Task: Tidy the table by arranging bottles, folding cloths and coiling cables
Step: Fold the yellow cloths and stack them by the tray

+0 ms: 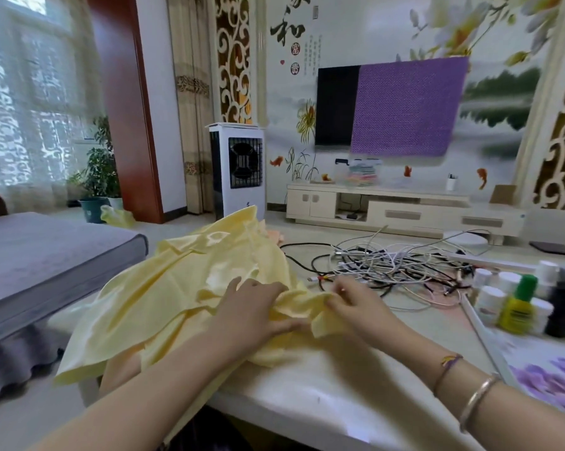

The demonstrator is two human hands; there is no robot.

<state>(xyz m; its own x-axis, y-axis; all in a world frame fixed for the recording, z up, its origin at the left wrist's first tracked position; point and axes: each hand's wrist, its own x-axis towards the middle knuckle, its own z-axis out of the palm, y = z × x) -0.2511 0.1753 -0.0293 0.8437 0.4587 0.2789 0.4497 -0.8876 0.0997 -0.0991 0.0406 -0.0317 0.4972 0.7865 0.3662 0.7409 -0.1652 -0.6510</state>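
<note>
Both hands are on the yellow cloth [177, 297] at the near edge of the counter [307, 395]. Left hand [255, 307] lies mostly flat, fingers spread, pressing a bunched fold; right hand [356, 302] pinches the cloth's edge just beside it. Cloth-folding step, early: fabric is crumpled, partly hanging off the counter's left side. Next move likely calls for pulling the edge straight and flattening. Cable tangle [395, 265] beyond is uncoiled; bottles [518, 301] are clustered to the right.
</note>
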